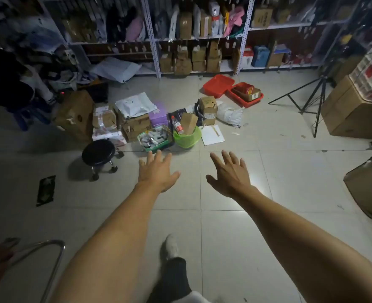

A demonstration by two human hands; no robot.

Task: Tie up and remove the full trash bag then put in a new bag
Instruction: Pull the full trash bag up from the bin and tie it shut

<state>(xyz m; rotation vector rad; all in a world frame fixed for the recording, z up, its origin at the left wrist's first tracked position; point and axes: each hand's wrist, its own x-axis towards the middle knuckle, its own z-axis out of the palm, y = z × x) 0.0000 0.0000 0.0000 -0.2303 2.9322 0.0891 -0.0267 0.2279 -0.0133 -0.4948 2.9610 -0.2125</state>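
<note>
Trash bag (187, 137) lies beyond both empty grips.

box labels (210, 115) blurred, perhaps print, unreadable

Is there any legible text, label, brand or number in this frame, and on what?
None can be read.
Bottle in the green trash bag: red label, print too blurred.
Carton behind it: white sticker, too small.
Shelf boxes: dark marks, blurred.
Both hands are empty.
</note>
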